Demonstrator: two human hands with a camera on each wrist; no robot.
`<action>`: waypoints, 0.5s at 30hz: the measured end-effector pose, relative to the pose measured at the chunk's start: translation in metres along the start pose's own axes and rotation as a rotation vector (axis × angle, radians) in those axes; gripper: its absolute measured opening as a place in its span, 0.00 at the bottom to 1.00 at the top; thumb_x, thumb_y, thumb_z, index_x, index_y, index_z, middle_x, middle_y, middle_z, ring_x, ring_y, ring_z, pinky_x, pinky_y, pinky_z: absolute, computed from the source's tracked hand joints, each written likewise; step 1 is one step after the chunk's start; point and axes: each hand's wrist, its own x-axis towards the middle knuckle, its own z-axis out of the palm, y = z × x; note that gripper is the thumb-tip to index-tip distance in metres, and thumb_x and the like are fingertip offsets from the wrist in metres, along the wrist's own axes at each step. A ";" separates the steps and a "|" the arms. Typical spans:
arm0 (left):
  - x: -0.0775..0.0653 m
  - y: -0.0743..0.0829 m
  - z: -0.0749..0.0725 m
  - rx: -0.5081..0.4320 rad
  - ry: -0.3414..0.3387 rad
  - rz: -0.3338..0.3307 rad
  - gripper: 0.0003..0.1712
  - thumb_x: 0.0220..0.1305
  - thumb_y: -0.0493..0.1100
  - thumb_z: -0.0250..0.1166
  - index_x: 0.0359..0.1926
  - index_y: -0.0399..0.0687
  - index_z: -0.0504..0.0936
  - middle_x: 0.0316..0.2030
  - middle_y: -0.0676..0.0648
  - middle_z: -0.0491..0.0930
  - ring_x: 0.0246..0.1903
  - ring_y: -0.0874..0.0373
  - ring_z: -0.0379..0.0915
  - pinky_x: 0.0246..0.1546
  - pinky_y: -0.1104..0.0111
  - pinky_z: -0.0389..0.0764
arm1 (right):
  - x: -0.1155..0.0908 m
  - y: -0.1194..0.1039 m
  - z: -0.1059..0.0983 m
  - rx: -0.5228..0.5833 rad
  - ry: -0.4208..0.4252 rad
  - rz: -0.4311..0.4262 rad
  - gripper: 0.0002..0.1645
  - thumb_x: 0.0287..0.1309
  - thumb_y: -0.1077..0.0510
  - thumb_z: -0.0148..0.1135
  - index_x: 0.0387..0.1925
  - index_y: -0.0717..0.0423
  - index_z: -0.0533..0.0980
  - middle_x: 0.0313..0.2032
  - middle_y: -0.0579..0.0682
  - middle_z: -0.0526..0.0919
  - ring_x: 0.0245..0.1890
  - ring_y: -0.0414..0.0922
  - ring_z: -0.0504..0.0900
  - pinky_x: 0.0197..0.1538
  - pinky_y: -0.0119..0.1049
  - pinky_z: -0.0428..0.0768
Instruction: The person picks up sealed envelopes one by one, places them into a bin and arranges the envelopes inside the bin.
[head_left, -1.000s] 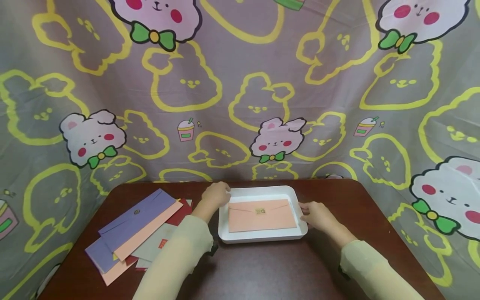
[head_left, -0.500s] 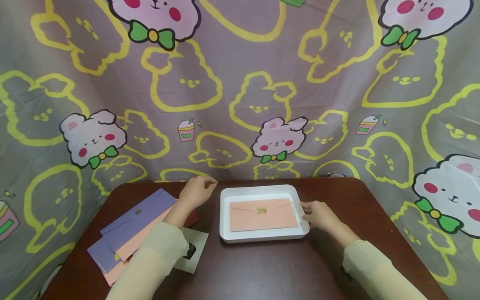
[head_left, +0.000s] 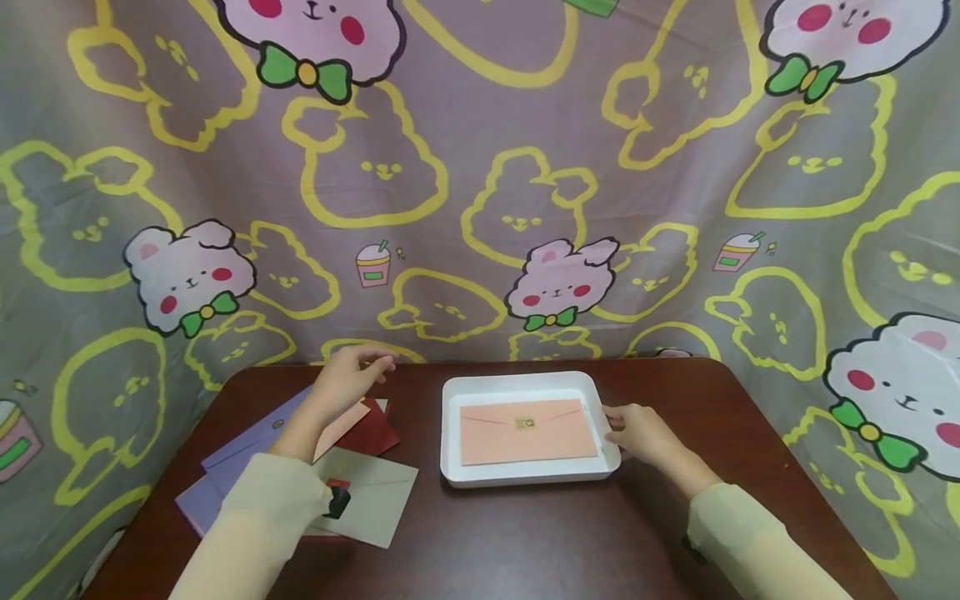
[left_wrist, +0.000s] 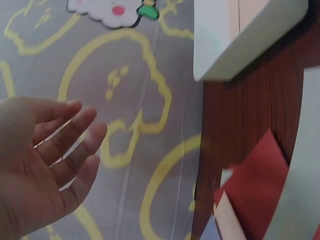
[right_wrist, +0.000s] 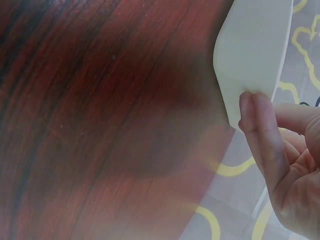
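Hovering near the scattered envelopes (head_left: 386, 496), the left hand (head_left: 347, 383) is holding nothing, fingers loosely bent; the right hand (head_left: 647, 433) is pinching the white tray (head_left: 525, 481), 1 peach envelope (head_left: 498, 448) already lying inside, others apparently waiting outside

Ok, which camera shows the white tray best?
The head view: it shows nearly the whole white tray, pink envelope inside. The left wrist view has just one end, cut off at the top; the right wrist view, part of its outer wall, touched by the right hand.
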 end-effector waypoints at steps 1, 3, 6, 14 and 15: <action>-0.003 -0.003 -0.004 -0.011 0.006 -0.001 0.16 0.79 0.42 0.57 0.58 0.39 0.84 0.45 0.42 0.86 0.43 0.48 0.84 0.42 0.57 0.83 | 0.000 0.000 -0.001 0.000 -0.001 -0.001 0.31 0.59 0.71 0.69 0.63 0.77 0.72 0.51 0.72 0.82 0.40 0.52 0.88 0.27 0.38 0.85; -0.007 -0.009 -0.013 -0.016 0.012 0.003 0.16 0.79 0.42 0.58 0.58 0.39 0.84 0.45 0.42 0.86 0.43 0.47 0.83 0.42 0.57 0.83 | -0.001 0.000 -0.001 0.005 -0.001 -0.002 0.31 0.59 0.71 0.68 0.63 0.77 0.72 0.51 0.72 0.82 0.40 0.52 0.88 0.27 0.38 0.85; -0.015 -0.021 -0.028 -0.010 0.009 0.015 0.17 0.79 0.43 0.57 0.59 0.38 0.83 0.46 0.41 0.85 0.44 0.45 0.83 0.45 0.54 0.82 | 0.000 0.000 0.000 0.011 -0.002 -0.009 0.30 0.59 0.71 0.68 0.63 0.77 0.72 0.50 0.73 0.82 0.41 0.54 0.88 0.27 0.38 0.85; -0.038 -0.062 -0.054 -0.026 0.056 -0.079 0.22 0.80 0.45 0.55 0.63 0.33 0.78 0.54 0.32 0.82 0.52 0.37 0.81 0.53 0.45 0.79 | 0.000 0.000 -0.001 0.013 -0.005 -0.014 0.30 0.59 0.72 0.68 0.63 0.77 0.72 0.50 0.73 0.82 0.43 0.55 0.87 0.27 0.38 0.85; -0.041 -0.069 -0.055 -0.011 0.068 -0.098 0.22 0.80 0.45 0.55 0.63 0.33 0.78 0.55 0.32 0.81 0.53 0.36 0.80 0.53 0.45 0.79 | 0.000 0.000 -0.001 0.012 -0.005 -0.015 0.30 0.60 0.72 0.68 0.63 0.77 0.72 0.50 0.73 0.82 0.43 0.55 0.87 0.27 0.38 0.85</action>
